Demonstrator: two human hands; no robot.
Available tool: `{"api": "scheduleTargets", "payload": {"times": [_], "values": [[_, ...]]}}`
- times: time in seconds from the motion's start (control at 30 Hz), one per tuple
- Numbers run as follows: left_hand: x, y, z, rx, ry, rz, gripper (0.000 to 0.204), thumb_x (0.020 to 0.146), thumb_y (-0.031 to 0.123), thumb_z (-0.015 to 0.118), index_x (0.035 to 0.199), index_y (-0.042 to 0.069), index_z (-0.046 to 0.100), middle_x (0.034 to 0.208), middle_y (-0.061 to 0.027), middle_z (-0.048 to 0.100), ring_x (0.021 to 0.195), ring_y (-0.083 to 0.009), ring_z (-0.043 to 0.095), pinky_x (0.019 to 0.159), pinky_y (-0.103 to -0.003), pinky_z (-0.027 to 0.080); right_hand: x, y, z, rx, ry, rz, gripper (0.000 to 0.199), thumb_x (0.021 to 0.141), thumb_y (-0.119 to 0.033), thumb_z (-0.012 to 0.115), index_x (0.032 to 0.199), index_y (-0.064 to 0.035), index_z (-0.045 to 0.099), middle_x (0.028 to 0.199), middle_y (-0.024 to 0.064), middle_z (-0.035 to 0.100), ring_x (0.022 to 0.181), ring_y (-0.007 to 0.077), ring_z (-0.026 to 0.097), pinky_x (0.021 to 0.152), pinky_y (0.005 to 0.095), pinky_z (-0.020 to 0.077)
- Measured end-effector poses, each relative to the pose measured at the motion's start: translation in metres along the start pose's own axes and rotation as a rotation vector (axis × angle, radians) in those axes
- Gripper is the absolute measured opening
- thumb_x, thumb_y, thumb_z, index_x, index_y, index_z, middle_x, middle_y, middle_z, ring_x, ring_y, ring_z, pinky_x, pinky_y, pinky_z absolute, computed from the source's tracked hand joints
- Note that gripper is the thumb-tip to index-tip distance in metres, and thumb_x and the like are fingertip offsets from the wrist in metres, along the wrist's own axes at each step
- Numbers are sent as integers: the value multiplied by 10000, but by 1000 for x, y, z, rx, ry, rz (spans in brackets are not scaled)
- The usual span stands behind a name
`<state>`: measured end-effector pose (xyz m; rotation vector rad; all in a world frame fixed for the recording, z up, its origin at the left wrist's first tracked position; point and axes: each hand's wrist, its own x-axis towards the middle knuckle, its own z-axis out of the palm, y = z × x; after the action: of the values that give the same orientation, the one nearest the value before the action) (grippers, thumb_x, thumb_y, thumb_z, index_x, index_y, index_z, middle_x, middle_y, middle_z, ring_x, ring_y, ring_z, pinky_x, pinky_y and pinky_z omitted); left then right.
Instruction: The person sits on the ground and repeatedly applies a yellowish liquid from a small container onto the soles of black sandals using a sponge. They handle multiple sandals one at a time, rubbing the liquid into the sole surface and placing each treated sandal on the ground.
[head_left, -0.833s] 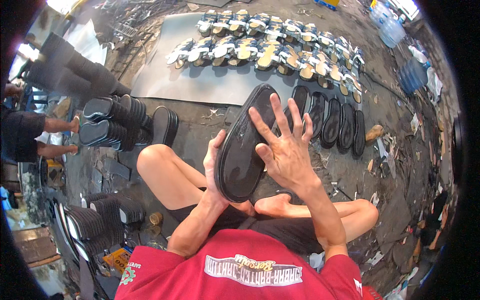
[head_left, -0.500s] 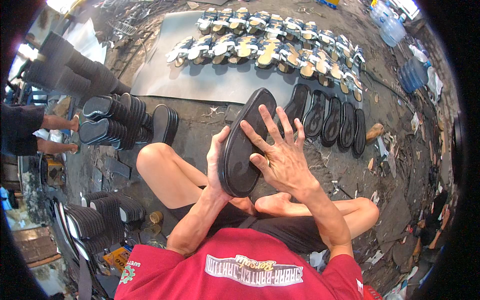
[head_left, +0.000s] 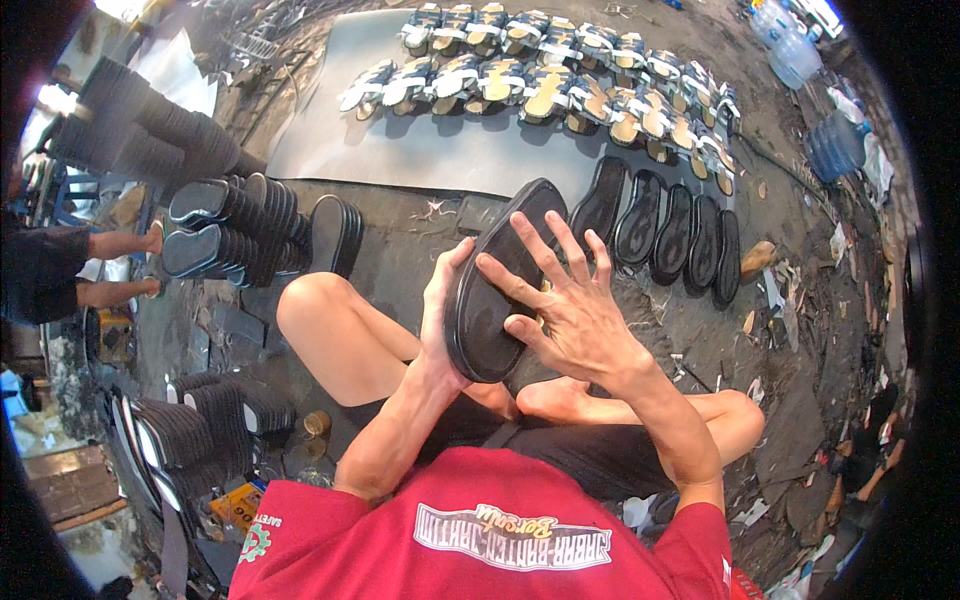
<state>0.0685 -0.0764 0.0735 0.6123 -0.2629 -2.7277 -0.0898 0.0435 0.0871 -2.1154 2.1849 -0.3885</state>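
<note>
A black shoe sole [head_left: 483, 325] is held tilted above my lap, its toe end pointing away and slightly right. My left hand [head_left: 440, 305] grips its left edge, the thumb along the near rim and the other fingers hidden beneath. Over the sole's upper face and right side spreads my right hand [head_left: 580, 325], back up and fingers apart; the fingertips lie at or just over the surface, and its palm is hidden. To the right, several similar black soles [head_left: 637, 218] lie in a row on the ground.
Several strapped sandals [head_left: 500, 85] stand in two rows on a grey sheet [head_left: 330, 150] ahead. Stacks of black soles [head_left: 240, 225] are at the left, with more stacked soles [head_left: 190, 430] by my left side. A person's bare legs [head_left: 120, 265] show at far left. Large water bottles [head_left: 790, 55] lie far right.
The whole view has shifted slightly, so the sole and both hands appear a little farther right. My grip and the spread of my right fingers look nearly the same.
</note>
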Motion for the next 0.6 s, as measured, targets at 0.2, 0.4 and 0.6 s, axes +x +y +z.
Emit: {"api": "scheduleTargets", "payload": {"times": [0.2,0.4,0.6], "values": [[-1,2,1,-31,-13,-42,630,1094,565,454,1501,111,613,1379,-147,718,1165,-291,753,984,-478,640,-4,-6,-2,6,-1,-70,630,1094,-740,293,1638,-477,471,1832,68,166,1657,365,132,1293,634,61],[-1,1,-13,-118,-214,-7,515,1151,434,469,1550,112,528,1466,-151,663,1235,-279,720,1032,-471,626,-7,-11,-9,-3,-4,-133,593,1089,-720,353,1647,-530,414,1831,32,175,1657,348,147,1290,654,94],[-5,-4,-2,82,25,87,473,1136,451,483,1481,144,583,1438,-136,667,1265,-293,702,1054,-489,611,-7,-8,-9,-61,-4,-201,605,1075,-769,310,1605,-536,486,1831,35,178,1663,334,113,1304,619,10]]}}
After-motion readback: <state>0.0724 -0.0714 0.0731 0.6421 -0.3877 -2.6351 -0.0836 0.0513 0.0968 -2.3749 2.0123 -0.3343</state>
